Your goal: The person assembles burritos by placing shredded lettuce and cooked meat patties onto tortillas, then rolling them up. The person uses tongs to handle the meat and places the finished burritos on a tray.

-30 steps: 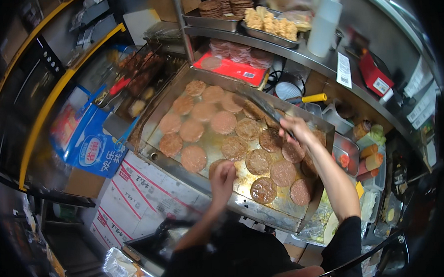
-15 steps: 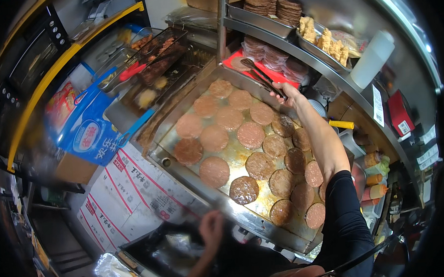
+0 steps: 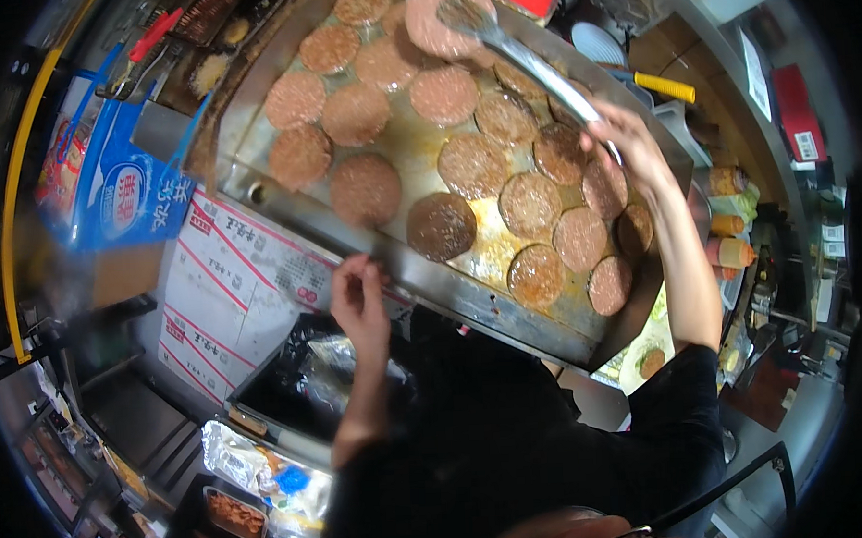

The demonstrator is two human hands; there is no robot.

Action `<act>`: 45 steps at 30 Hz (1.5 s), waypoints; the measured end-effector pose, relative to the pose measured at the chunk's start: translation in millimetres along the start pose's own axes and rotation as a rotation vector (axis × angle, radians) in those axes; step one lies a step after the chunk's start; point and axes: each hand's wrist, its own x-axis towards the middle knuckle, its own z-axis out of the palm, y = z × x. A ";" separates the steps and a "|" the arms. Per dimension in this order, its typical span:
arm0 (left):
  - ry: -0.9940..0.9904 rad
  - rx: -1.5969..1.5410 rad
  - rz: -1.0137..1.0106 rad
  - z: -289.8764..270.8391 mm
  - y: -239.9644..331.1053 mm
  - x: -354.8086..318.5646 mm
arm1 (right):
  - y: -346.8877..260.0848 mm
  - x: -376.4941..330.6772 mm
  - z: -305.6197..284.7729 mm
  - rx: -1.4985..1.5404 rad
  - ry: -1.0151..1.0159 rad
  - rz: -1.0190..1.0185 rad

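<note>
Gripping tongs [image 3: 528, 63], right hand [image 3: 628, 145] hides their handle end.

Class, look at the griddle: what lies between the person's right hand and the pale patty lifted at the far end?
In the head view, only the metal tongs span that stretch, running from the right hand to the pale patty. Browned patties lie on the griddle beneath them.

Bright overhead light glares off the greasy steel griddle [image 3: 416, 145]; dark fisheye edges bend, perhaps slightly motion-blurred.
</note>
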 end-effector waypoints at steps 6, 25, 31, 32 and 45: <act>-0.060 0.035 0.078 21.8 0.5 1.2 | 49.5 -148.9 -15.0 -0.087 0.031 0.160; -0.176 0.172 0.184 70.1 9.9 -73.8 | 102.5 -254.1 -23.3 0.138 -0.159 0.272; -0.024 0.100 0.216 43.9 2.5 -94.6 | 102.1 -214.0 -3.9 0.117 -0.293 0.363; -0.001 0.115 0.215 40.4 -0.4 -96.2 | 105.5 -210.5 -0.1 0.119 -0.285 0.328; 0.041 0.090 0.097 29.6 -8.6 -90.4 | 76.6 -242.1 -17.7 -0.372 -0.114 -0.065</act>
